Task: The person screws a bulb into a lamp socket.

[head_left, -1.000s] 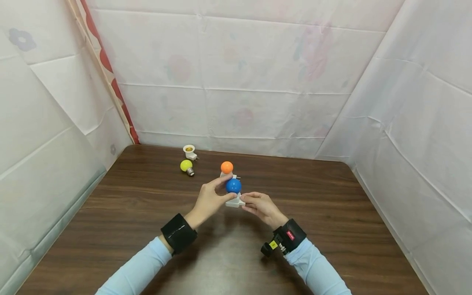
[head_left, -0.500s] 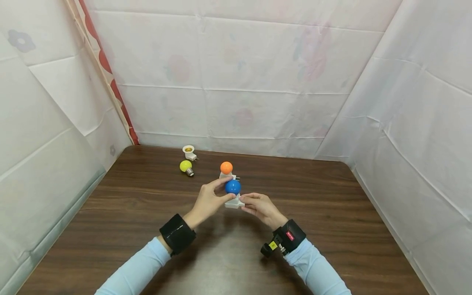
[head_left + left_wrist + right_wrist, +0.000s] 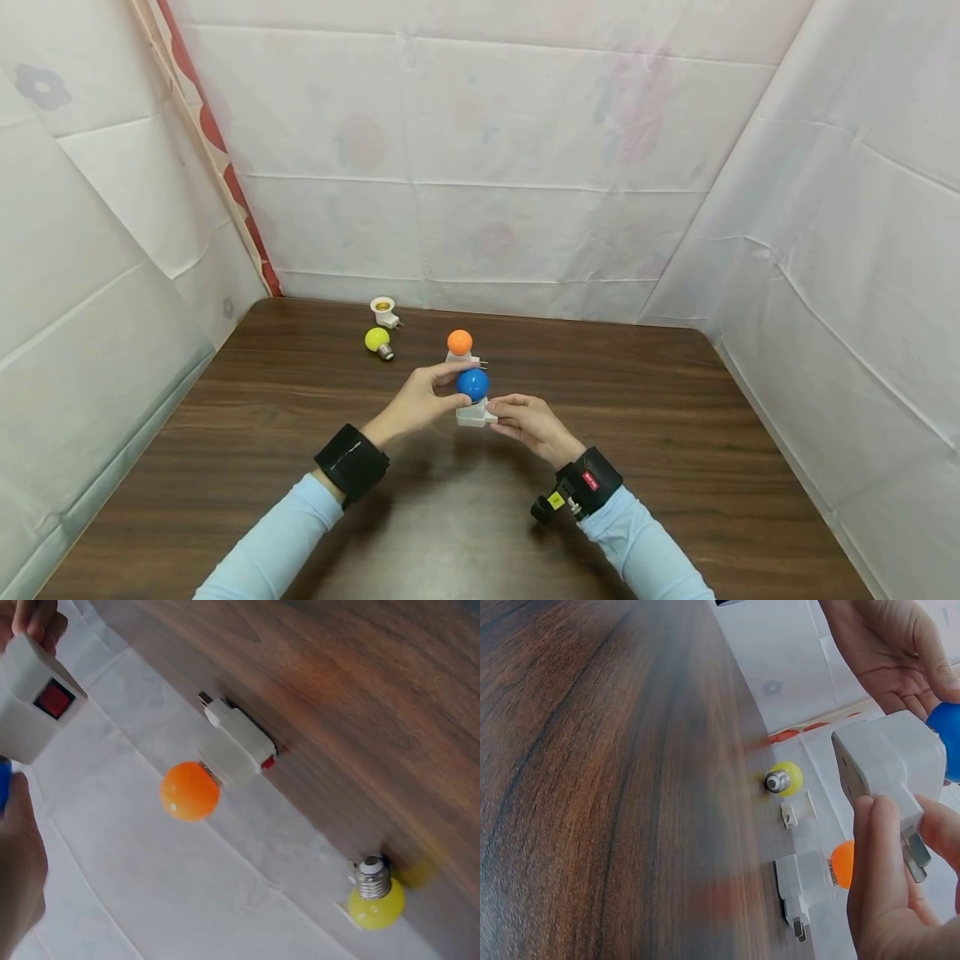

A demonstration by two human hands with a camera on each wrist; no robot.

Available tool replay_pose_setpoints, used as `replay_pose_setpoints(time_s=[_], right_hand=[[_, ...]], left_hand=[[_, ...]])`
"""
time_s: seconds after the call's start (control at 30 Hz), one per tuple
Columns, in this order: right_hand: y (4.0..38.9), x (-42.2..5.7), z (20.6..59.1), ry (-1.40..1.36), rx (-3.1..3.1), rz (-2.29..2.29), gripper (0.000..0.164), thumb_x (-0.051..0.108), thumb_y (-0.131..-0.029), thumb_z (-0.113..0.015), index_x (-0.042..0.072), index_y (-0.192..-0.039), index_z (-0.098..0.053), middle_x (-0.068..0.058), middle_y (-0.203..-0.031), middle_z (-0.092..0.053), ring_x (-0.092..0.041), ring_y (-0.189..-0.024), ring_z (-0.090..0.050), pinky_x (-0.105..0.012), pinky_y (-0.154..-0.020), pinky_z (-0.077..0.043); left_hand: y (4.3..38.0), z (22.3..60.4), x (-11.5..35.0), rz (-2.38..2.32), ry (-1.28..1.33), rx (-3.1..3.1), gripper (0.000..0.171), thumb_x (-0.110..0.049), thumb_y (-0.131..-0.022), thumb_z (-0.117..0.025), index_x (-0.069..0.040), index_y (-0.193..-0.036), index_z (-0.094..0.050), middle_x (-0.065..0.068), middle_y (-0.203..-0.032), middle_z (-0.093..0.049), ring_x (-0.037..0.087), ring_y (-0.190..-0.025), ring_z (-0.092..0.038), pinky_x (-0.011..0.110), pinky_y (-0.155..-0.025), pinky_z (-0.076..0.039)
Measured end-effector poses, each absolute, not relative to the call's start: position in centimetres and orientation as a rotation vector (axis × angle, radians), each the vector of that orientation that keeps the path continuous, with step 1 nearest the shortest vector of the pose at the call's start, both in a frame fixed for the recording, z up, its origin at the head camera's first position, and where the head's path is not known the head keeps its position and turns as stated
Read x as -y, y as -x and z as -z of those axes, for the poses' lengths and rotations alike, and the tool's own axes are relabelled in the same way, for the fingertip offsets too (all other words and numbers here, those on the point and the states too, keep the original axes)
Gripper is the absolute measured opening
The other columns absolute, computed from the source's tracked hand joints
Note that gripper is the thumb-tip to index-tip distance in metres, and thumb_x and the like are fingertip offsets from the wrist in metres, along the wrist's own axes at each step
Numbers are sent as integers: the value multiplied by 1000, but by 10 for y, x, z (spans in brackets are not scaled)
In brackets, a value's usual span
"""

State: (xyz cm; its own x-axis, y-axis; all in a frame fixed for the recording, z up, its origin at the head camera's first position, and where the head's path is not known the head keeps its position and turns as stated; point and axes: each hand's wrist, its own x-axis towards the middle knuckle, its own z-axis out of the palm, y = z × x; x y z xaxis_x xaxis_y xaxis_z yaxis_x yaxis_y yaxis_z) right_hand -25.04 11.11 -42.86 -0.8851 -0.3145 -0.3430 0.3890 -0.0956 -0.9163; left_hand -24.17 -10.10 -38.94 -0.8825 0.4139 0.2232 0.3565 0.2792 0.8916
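Near the middle of the table, my left hand (image 3: 415, 403) pinches a blue light bulb (image 3: 472, 384) between thumb and fingers. Below it, a white plug-in lamp socket (image 3: 472, 415) meets the bulb's base, and my right hand (image 3: 528, 423) grips that socket near its plug end. A red switch (image 3: 55, 698) shows on the socket's side in the left wrist view, while its metal prongs (image 3: 915, 856) stick out past my right fingers in the right wrist view. How deep the blue bulb sits in the socket is hidden.
Just behind my hands stands an orange bulb (image 3: 460, 342) in its own white socket (image 3: 238, 746). Farther back left, a yellow bulb (image 3: 377, 339) lies on its side near a bulbless white socket (image 3: 383, 312). White cloth (image 3: 525, 167) hangs around the brown table (image 3: 637, 375).
My left hand and forearm have shifted slightly left, with the thumb changing position on the blue bulb. The bulb and socket sit a touch lower in view. My right hand keeps its grip.
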Motion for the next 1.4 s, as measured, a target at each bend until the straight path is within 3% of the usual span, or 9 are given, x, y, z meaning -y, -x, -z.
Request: replay_pose_setpoints(time_s=[0.4,0.67,0.83,1.03,1.4], right_hand=[[249,-111,430,-89,-1728,2016,38,16,-81,-69,-4,-112,-59,-7,-96,-66,-14,-82,-65,-29,-80,-54],[250,-110,430,-97,-1724,2026,40,16,-80,-70,-4,-113,-58,-7,-96,-66,-15,-83,-65,-30,-81,-53],[251,-111,430,-110,-1721,2028,40,16,-81,-70,-4,-114,-58,-7,-98,-65,-16,-84,-64,-30,-83,-53],[250,-109,429,-72,-1705,2040,35,13,-84,-67,-4,-113,-57,-6,-97,-64,-14,-83,-63,-31,-85,-52],[251,-110,428,-47,-1709,2032,37,14,-84,-67,-5,-114,-56,-7,-98,-64,-14,-85,-64,-31,-86,-51]], left_hand=[[232,369,102,-1701,-766,-2376,51,-5,-83,-65,1,-130,-48,21,-134,-47,36,-116,-53,41,-91,-48],[230,373,98,-1782,-706,-2427,53,-10,-81,-70,-3,-130,-50,18,-133,-49,31,-119,-51,41,-94,-46],[230,396,90,-1880,-603,-2687,59,-25,-74,-76,-11,-127,-55,9,-124,-59,22,-116,-55,42,-95,-46],[228,406,83,-1884,-645,-2960,58,-27,-70,-78,-10,-122,-59,8,-118,-63,21,-107,-61,35,-85,-52],[229,407,82,-1909,-728,-2946,48,-19,-73,-77,-6,-117,-63,13,-109,-67,22,-91,-67,28,-75,-55]])
